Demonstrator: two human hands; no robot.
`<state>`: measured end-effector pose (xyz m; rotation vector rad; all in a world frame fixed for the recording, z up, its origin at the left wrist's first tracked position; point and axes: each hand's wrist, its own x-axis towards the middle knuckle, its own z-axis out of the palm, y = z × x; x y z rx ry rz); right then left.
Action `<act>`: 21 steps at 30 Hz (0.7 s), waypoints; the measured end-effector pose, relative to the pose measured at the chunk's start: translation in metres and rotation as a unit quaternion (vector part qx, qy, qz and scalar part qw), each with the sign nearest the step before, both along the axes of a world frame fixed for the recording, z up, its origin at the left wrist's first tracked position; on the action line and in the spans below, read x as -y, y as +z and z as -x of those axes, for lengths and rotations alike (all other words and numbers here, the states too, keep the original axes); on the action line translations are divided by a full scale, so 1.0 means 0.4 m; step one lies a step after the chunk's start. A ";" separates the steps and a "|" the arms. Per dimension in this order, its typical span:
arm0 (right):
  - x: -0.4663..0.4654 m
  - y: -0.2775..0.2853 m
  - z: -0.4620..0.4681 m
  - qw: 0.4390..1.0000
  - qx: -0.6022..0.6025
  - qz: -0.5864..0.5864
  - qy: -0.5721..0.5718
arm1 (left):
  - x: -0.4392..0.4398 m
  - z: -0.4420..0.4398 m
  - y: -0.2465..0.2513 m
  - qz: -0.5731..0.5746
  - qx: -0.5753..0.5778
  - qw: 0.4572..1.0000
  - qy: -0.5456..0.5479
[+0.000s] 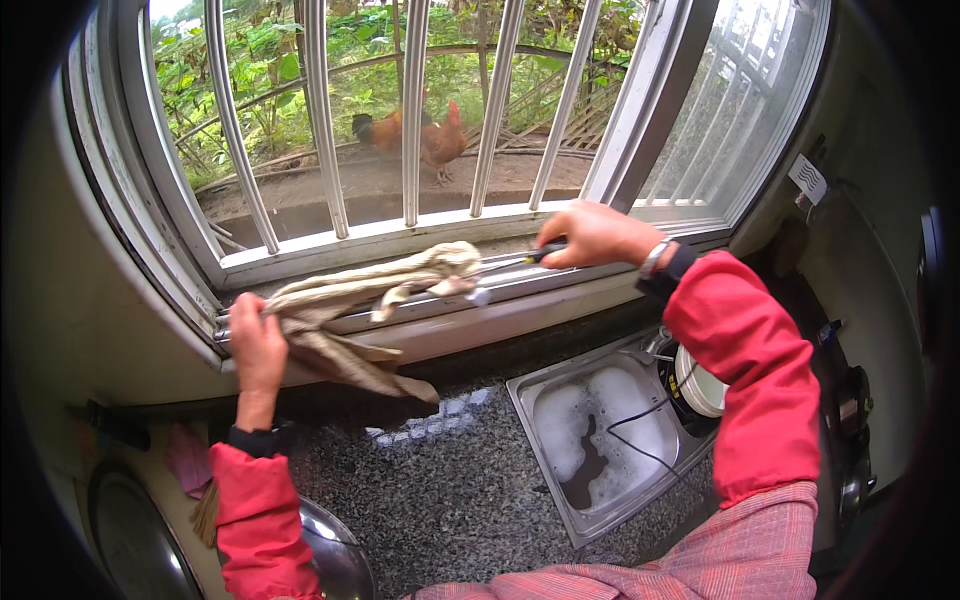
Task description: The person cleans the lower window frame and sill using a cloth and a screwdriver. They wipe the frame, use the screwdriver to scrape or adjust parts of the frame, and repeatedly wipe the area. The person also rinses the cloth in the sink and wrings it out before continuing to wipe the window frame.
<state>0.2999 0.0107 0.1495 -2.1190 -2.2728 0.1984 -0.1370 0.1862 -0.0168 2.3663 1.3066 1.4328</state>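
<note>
My left hand (256, 341) grips one end of a beige cloth (330, 296), bunched and stretched along the sliding-window track (517, 281). A loose flap of it hangs below the sill edge. In my right hand (596, 234) is a thin-shafted tool with a black and yellow handle (546, 252), which looks like a screwdriver. Its shaft points left to the cloth's bunched far end, and the tip is hidden there. A small white blurred thing (478, 297) shows just below that end. Both hands are at sill height, left and right of the cloth.
Metal window bars (414, 112) stand behind the track, with chickens (442, 141) outside. Below lies a speckled granite counter (450, 465). A steel sink (540, 450) holds foamy water, crossed by a black cable (637, 416). A white bucket (701, 386) stands beside it; a shiny metal lid (337, 559) lies lower left.
</note>
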 end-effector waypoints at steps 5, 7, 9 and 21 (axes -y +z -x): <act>-0.090 -0.006 0.188 0.977 0.140 -0.110 0.120 | 0.012 0.144 0.002 0.008 -0.007 0.998 0.070; -0.079 -0.009 0.222 0.970 0.144 -0.140 0.138 | 0.003 0.132 -0.003 -0.004 0.006 0.999 0.048; -0.054 -0.006 0.217 0.978 0.130 -0.119 0.115 | -0.015 0.113 -0.012 -0.007 0.005 1.000 0.023; 0.070 0.060 0.012 0.953 0.268 -0.139 0.007 | 0.011 -0.057 0.105 0.037 0.123 0.983 -0.130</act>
